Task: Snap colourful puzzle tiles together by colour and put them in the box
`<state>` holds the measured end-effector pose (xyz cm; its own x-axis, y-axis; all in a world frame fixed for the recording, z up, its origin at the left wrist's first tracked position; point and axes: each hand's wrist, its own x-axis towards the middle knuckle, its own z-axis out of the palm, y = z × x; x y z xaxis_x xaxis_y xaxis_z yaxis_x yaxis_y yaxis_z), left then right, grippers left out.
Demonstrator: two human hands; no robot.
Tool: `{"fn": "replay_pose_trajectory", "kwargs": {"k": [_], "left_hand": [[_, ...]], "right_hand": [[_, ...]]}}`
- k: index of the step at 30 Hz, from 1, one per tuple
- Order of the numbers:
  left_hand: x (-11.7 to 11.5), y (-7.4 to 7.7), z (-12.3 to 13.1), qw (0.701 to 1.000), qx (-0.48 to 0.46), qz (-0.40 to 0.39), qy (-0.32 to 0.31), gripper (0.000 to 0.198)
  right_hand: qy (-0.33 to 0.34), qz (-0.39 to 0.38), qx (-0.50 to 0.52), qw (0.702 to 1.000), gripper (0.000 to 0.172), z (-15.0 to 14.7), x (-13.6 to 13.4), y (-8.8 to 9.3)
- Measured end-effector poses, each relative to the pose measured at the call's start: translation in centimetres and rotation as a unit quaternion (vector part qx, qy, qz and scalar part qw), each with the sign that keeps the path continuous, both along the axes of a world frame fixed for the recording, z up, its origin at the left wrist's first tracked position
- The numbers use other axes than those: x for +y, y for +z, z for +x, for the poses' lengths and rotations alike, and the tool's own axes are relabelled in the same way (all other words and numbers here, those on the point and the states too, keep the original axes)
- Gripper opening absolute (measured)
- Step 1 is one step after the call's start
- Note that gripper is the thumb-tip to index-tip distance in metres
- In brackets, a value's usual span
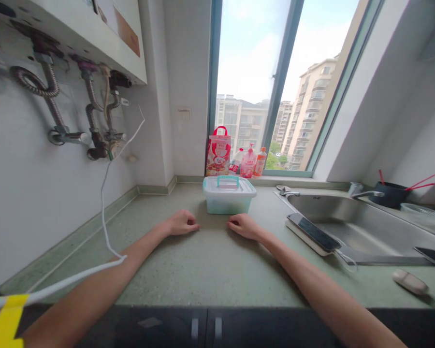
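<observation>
A lidded plastic storage box (226,203) with a pale translucent body and a turquoise handle (227,181) stands on the countertop, lid on. My left hand (182,223) rests on the counter in front and to the left of it, fingers curled in. Close to the box's front right side lies my right hand (243,226), also with curled fingers. Both hands look to hold nothing. Whether the right fingertips touch the box I cannot tell. What is inside the box shows only as a faint blur.
A stainless sink (348,227) with a faucet (366,193) is on the right. A phone on a white block (311,234) lies at its edge, a small pale oval object (410,281) nearer. Bottles (248,162) and a red bag (218,153) line the windowsill. A white cable (103,217) hangs left.
</observation>
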<state>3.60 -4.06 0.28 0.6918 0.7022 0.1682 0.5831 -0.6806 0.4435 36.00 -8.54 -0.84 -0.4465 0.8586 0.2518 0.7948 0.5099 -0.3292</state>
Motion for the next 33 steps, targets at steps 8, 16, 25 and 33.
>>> {"fn": "replay_pose_trajectory", "kwargs": {"k": [8, 16, 25, 33], "left_hand": [[-0.7, 0.8, -0.3, 1.000, 0.003, -0.022, -0.012, 0.043], [-1.4, 1.7, -0.6, 0.998, 0.001, -0.059, -0.007, 0.039], [-1.4, 2.0, -1.1, 0.999, 0.018, -0.032, 0.003, 0.041], [-1.0, 1.9, -1.5, 0.999, 0.028, -0.016, -0.008, 0.043]], "right_hand": [[-0.012, -0.061, 0.018, 0.998, 0.034, 2.1, -0.2, 0.6], [-0.019, -0.076, 0.037, 0.996, 0.031, 1.6, -0.9, 1.0], [-0.009, -0.054, 0.015, 0.998, 0.035, 1.6, -0.8, 0.8], [-0.172, 0.317, 0.201, 0.911, 0.037, 5.2, -0.3, 3.3]]}}
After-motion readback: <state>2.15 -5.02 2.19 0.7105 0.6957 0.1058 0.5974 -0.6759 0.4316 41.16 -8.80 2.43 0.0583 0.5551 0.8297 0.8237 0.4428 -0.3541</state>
